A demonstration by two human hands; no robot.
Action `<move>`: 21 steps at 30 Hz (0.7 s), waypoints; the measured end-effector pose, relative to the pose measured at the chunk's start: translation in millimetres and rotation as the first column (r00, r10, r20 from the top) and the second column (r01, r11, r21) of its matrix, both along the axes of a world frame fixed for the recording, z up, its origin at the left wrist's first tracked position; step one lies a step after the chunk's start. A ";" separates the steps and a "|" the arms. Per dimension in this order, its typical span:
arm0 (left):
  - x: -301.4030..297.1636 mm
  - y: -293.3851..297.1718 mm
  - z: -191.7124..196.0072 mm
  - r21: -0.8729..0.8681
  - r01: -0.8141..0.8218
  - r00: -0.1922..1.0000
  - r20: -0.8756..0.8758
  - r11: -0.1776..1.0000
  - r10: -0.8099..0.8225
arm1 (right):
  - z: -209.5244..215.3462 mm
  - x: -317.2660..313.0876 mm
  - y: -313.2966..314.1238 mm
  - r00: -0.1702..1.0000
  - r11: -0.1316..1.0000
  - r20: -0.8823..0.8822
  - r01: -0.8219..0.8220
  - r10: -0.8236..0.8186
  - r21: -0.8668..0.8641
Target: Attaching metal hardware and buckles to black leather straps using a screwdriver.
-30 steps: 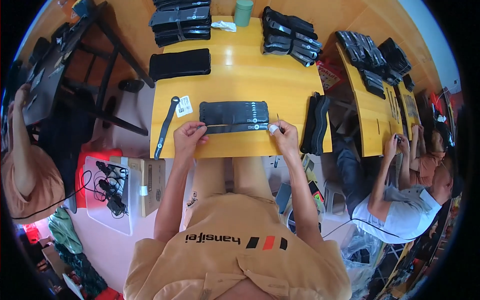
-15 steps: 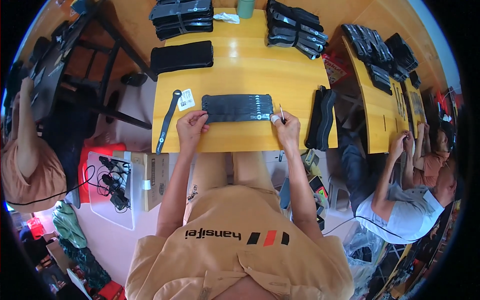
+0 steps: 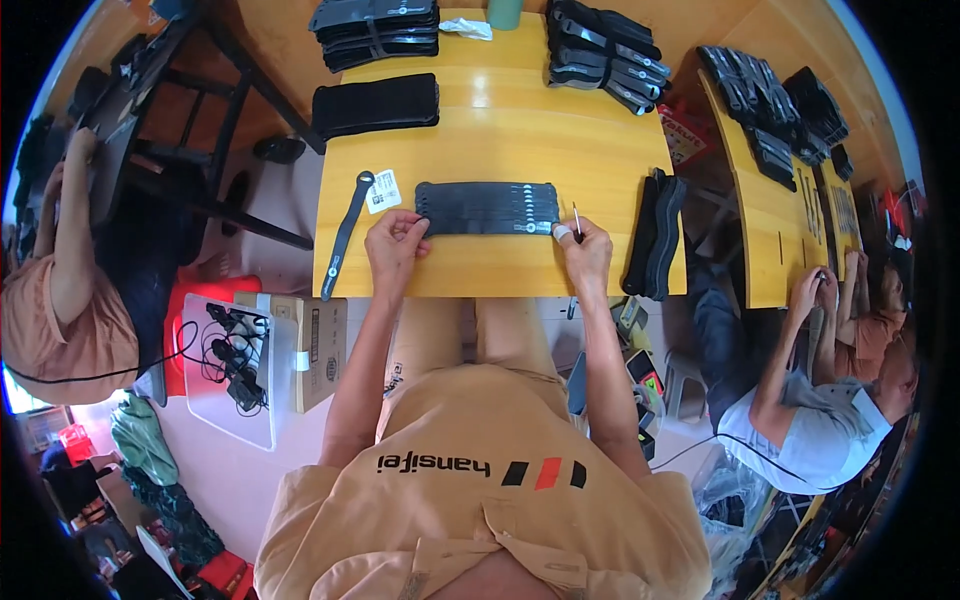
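A flat row of black fabric straps laid side by side (image 3: 488, 208) is seen lying across the middle of the yellow wooden table (image 3: 500, 130), near its front edge. The left end of this row is pinched by the left hand (image 3: 396, 246), whose fingers are curled onto the strap edge. The right end is pressed by the right hand (image 3: 583, 250), in which a thin metal pin-like tool (image 3: 576, 218) is also gripped, pointing up and away from the person; a pale wrap is seen on one fingertip.

To the left of the row, a single long black strap (image 3: 345, 235) is laid diagonally, with a small white printed tag (image 3: 384, 190) just beside its upper end. At the right edge of the table, a bundle of black straps stood on edge (image 3: 655, 235) is placed. Further back, a folded stack of black fabric (image 3: 376, 104) and two heaps of black buckled straps (image 3: 376, 28) (image 3: 600, 50) are arranged, with a green cup (image 3: 504, 13) between the heaps.

A second yellow table (image 3: 775, 235) is seen on the right, where another person's hands (image 3: 830, 290) are held together at its front edge.
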State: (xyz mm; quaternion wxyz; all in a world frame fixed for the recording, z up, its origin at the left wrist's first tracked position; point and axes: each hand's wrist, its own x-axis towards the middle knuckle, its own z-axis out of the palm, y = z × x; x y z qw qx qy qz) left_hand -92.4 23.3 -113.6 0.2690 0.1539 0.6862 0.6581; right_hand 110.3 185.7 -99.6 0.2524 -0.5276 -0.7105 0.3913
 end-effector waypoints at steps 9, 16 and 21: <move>-0.5 -0.2 3.3 -0.052 0.005 1.000 -0.001 0.999 -0.005 | 3.3 -3.6 -1.4 1.000 1.000 0.007 0.011 -0.011 -0.001; -0.7 2.0 2.3 -0.078 0.014 1.000 -0.008 0.997 -0.014 | 3.2 -2.8 -0.7 0.999 1.000 0.040 0.015 -0.015 0.015; 0.1 2.6 6.6 -0.096 0.017 1.000 -0.021 0.995 -0.019 | 8.9 -4.4 -1.6 0.998 1.000 0.069 0.007 -0.008 0.022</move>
